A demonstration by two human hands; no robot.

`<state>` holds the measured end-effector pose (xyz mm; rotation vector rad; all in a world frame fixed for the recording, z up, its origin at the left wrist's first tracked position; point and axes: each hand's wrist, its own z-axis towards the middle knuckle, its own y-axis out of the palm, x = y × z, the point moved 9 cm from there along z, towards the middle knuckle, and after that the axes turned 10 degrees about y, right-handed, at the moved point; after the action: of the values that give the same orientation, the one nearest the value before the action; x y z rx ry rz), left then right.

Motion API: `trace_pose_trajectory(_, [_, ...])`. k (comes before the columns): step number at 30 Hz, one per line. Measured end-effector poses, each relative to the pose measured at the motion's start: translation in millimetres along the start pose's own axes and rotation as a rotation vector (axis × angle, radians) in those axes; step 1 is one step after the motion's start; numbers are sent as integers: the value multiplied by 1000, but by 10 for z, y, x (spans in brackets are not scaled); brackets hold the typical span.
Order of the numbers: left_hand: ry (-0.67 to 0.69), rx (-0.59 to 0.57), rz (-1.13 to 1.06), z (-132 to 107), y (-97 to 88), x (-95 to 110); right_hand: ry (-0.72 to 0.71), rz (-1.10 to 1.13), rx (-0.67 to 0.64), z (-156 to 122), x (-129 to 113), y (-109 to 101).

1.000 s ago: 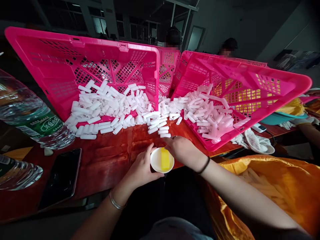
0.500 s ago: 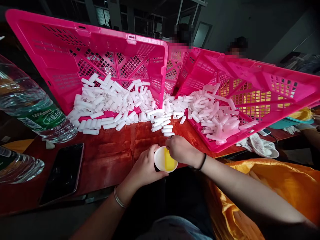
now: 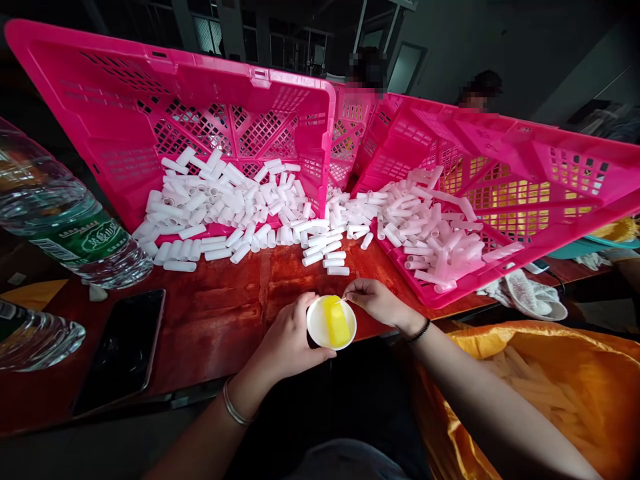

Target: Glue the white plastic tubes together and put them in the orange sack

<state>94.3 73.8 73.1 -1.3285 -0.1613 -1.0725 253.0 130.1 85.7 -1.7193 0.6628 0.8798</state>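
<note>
My left hand wraps round a small white cup, tilted so that its inside shows. In the cup lies a yellow block-like piece, perhaps food; its kind I cannot make out. My right hand pinches a thin pale stick like a toothpick, whose tip reaches the upper part of the yellow piece. Both hands are at the front edge of the red-brown table. Just beyond them lie loose white plastic tubes.
Two pink crates lie tipped open toward me, white tubes spilling out. At left are water bottles and a phone. An orange sack holding tubes is at right, below a white glove. People sit behind the crates.
My right hand has shifted right and back from over the cup, uncovering the yellow piece and the thin stick. My left hand still holds the cup in about the same place.
</note>
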Motion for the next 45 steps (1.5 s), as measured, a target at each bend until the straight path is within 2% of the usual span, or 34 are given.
trace_pose_trajectory(2, [-11, -11, 15, -2, 10, -10, -53, -95, 59, -83, -125, -132])
trace_pose_trajectory(5, [-26, -24, 21, -3, 16, -15, -177, -325, 219, -334, -396, -306])
trace_pose_trajectory(8, [-36, -29, 20, -6, 16, -17, -235, -437, 313, -583, -512, -297])
trace_pose_trajectory(12, [-18, -12, 29, -14, 15, -21, -233, -465, 333, -739, -372, -81])
trace_pose_trajectory(14, [0, 3, 32, -17, 13, -15, -239, -480, 384, -788, -277, -6])
trace_pose_trajectory(19, [26, 19, 52, -17, 4, 10, -278, -553, 598, -957, -177, 40])
trace_pose_trajectory(23, [32, 5, 66, -18, 11, 24, -229, -565, 666, -1027, -99, 51])
trace_pose_trajectory(26, [22, 6, 73, -21, 10, 12, -185, -543, 686, -1045, -22, 54])
trace_pose_trajectory(30, [13, -1, 78, -22, 20, -4, -149, -443, 652, -1002, 53, 87])
trace_pose_trajectory(34, [12, -7, 71, -22, 33, -16, -152, -341, 596, -878, 46, 160])
trace_pose_trajectory(39, [6, -4, 49, -28, 48, -38, -163, -248, 466, -712, 77, 286])
trace_pose_trajectory(42, [2, 14, 47, -36, 39, -57, -152, -241, 455, -718, 87, 246])
trace_pose_trajectory(45, [13, 19, 41, -45, 47, -68, -152, -264, 487, -771, -1, 104])
